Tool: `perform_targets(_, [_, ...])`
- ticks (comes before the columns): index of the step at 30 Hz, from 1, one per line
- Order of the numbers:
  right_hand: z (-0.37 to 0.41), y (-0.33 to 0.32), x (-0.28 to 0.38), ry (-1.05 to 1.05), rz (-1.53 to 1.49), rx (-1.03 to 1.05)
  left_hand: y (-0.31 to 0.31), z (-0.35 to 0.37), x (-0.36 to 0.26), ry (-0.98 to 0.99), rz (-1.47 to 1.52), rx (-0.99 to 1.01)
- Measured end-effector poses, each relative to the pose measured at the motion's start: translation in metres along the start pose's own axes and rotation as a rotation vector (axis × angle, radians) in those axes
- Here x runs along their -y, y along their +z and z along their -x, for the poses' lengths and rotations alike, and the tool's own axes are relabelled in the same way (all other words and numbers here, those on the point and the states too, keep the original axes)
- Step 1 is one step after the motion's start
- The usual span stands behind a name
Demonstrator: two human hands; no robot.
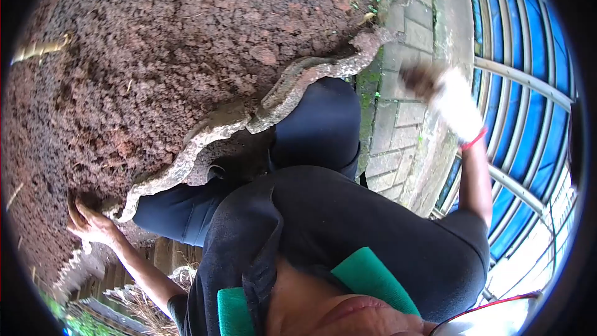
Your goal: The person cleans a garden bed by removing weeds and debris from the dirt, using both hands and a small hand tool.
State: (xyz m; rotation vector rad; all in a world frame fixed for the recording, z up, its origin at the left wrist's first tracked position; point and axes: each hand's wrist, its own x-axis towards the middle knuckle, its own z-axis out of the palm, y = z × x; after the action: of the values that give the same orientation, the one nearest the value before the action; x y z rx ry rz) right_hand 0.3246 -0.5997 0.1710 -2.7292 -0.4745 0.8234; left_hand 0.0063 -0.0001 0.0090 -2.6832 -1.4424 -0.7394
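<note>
My left hand [93,225] is bare and rests on the reddish-brown soil [155,81], close to the lower end of the rough stone edging [205,140]. Its fingers are apart, with the tips against the dirt. My right hand [449,99] wears a white glove with brown, dirty fingers and is raised over the brick paving. Motion smears it, so I cannot make out its fingers or whether they hold anything. A red band [474,139] circles that wrist.
My bent knees [320,118] press close to the edging. Right of it runs a mossy brick path [398,124] with a concrete strip [457,25], then a blue sheet wall on metal bars [522,81]. Dry twigs [146,311] lie at lower left.
</note>
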Motion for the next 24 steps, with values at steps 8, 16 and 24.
perform_targets(8, [-0.049, -0.001, 0.019, -0.32, 0.354, -0.499, 0.009, -0.003, 0.02, 0.076, 0.024, -0.031])
perform_targets(16, [-0.25, 0.026, 0.064, -0.329, 0.202, -0.255, 0.008, 0.004, 0.008, 0.093, 0.043, -0.137])
perform_targets(24, [-0.3, 0.041, 0.017, -0.843, 0.65, 0.037, 0.0, 0.007, -0.01, 0.077, 0.073, -0.091])
